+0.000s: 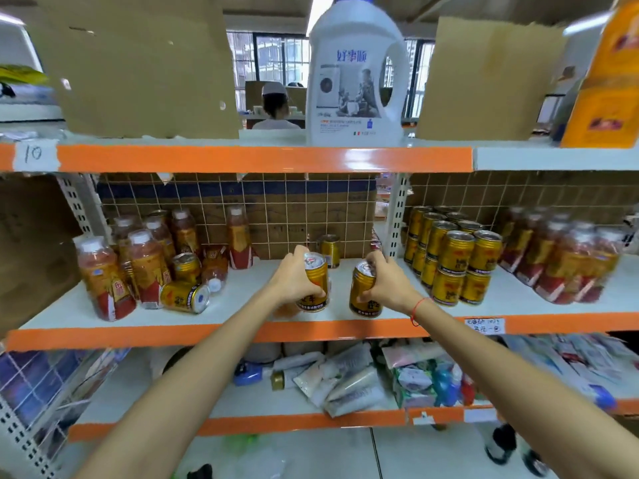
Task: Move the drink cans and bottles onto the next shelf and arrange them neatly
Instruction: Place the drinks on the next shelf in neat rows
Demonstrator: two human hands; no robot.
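Both my arms reach forward over the front edge of the middle shelf (242,316). My left hand (297,280) wraps a gold can (315,283) from its left side, fingers curled around the body, thumb near the rim; the can is upright. My right hand (387,283) grips a second gold can (364,288) from its right side, fingers over the top rim, the can tilted slightly. Both cans sit near the shelf's front edge, just apart from each other.

Bare shelf lies behind and between the two cans. One can (330,249) stands alone by the back wall. Toward the left end, bottles (103,278) crowd together and a can (185,297) lies on its side near the front edge. Past the upright post (396,216), on the next shelf (511,300), stacked cans (453,257) form rows two high, with bottles (567,261) just beside them toward the right end. A clear strip runs along that shelf's front edge.
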